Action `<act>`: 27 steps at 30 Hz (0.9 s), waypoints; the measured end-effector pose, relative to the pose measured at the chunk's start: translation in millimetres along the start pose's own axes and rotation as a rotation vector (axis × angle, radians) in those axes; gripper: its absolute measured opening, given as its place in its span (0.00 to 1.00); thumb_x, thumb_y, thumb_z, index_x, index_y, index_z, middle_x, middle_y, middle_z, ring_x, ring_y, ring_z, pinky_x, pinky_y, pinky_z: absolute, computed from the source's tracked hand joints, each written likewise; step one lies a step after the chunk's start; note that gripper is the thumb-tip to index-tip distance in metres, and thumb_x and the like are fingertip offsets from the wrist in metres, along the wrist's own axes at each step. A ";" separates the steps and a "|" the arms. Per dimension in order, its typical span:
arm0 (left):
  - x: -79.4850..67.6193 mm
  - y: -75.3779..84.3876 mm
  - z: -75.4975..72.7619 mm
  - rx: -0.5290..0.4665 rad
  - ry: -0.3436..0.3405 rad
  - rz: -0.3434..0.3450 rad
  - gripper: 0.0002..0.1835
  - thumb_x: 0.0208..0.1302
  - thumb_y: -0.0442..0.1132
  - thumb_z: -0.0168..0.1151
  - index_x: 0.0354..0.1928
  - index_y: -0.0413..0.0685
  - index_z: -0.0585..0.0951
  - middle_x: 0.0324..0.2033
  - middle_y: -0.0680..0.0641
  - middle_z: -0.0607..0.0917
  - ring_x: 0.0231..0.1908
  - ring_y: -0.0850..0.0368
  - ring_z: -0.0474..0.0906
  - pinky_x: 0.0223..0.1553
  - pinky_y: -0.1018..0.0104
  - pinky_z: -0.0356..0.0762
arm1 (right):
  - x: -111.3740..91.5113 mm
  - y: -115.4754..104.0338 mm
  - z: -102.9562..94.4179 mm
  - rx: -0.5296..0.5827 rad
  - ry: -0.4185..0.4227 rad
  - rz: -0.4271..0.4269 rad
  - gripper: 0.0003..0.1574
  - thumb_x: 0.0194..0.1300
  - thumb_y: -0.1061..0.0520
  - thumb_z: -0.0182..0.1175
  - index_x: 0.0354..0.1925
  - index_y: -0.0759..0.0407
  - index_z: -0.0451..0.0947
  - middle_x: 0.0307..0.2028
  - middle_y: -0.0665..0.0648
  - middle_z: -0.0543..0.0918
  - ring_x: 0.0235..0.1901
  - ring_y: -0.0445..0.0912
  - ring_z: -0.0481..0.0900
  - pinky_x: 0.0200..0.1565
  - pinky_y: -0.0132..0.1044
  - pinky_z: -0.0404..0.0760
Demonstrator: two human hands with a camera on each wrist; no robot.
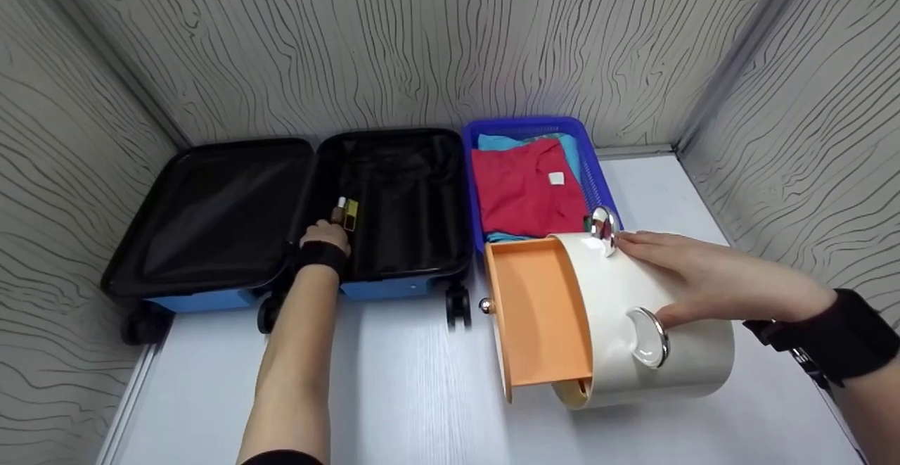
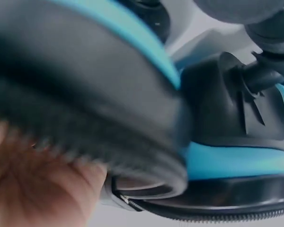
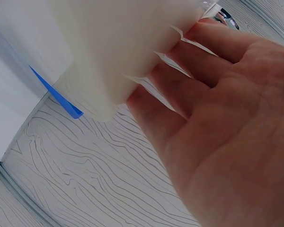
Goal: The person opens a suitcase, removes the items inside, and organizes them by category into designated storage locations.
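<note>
My left hand (image 1: 325,234) reaches over the near left part of the open suitcase's right half (image 1: 415,219). Just beyond its fingers are a small brown bottle (image 1: 339,210) with a white cap and a small gold-and-dark item (image 1: 350,214). I cannot tell whether the fingers grip them; in the left wrist view the suitcase's zippered rim (image 2: 146,165) hides the fingertips. My right hand (image 1: 710,282) rests with fingers extended on a white rounded drawer box (image 1: 633,282) with shiny chrome-edged ear shapes. Its orange drawer (image 1: 541,310) is pulled out toward the left.
The suitcase's other black-lined half (image 1: 225,219) lies to the left. Behind the drawer box, a blue plastic basket (image 1: 594,176) holds a folded red garment (image 1: 524,190) over turquoise cloth (image 1: 499,143). Suitcase wheels (image 1: 458,307) jut toward the front of the white tabletop (image 1: 415,395). Patterned panels enclose the back and sides.
</note>
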State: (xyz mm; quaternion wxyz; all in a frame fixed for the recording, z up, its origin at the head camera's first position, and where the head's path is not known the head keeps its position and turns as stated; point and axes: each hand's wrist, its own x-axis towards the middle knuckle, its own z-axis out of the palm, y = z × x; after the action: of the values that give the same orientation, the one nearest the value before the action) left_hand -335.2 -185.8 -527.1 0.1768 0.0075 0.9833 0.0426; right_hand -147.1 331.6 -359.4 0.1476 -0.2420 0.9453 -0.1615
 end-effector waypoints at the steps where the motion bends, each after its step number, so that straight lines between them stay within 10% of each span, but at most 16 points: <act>1: -5.1 0.3 -2.4 0.009 0.002 0.004 0.24 0.75 0.40 0.53 0.60 0.22 0.75 0.55 0.24 0.73 0.56 0.28 0.73 0.54 0.41 0.77 | 0.9 -1.0 -0.2 0.000 -0.003 0.000 0.63 0.49 0.48 0.78 0.79 0.54 0.60 0.75 0.55 0.65 0.74 0.55 0.62 0.69 0.52 0.65; 7: -31.4 6.8 -27.9 0.051 0.017 0.060 0.28 0.72 0.41 0.55 0.63 0.22 0.73 0.52 0.26 0.77 0.52 0.30 0.77 0.53 0.42 0.78 | 1.0 -2.7 -0.1 0.005 -0.007 0.003 0.64 0.49 0.46 0.79 0.79 0.53 0.60 0.76 0.56 0.64 0.74 0.56 0.62 0.69 0.53 0.65; 14: -38.9 25.0 -54.5 -0.136 0.018 0.199 0.27 0.63 0.48 0.67 0.55 0.32 0.78 0.52 0.32 0.78 0.43 0.41 0.77 0.46 0.50 0.76 | 0.8 -1.4 -0.1 0.003 -0.004 -0.007 0.64 0.48 0.48 0.78 0.79 0.56 0.60 0.75 0.58 0.65 0.73 0.57 0.64 0.68 0.57 0.65; 22: -81.9 93.7 -78.2 -0.362 0.074 0.545 0.31 0.60 0.57 0.74 0.57 0.43 0.81 0.45 0.47 0.82 0.43 0.53 0.78 0.46 0.57 0.78 | -0.7 3.8 2.1 0.005 0.012 -0.033 0.64 0.48 0.51 0.77 0.79 0.60 0.58 0.75 0.61 0.64 0.74 0.59 0.61 0.63 0.16 0.45; 27: -120.9 137.7 -89.5 -0.304 0.163 0.660 0.34 0.57 0.64 0.74 0.56 0.48 0.82 0.43 0.52 0.81 0.42 0.58 0.75 0.41 0.64 0.77 | -0.6 3.5 5.0 0.005 0.015 -0.041 0.66 0.50 0.50 0.77 0.79 0.62 0.55 0.75 0.62 0.63 0.73 0.59 0.61 0.64 0.17 0.46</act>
State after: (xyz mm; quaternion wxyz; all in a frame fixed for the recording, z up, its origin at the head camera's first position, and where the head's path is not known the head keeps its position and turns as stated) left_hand -253.2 -59.6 -389.7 0.0736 0.2946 0.9212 0.2433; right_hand -146.3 333.6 -365.2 0.1379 -0.2596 0.9408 -0.1687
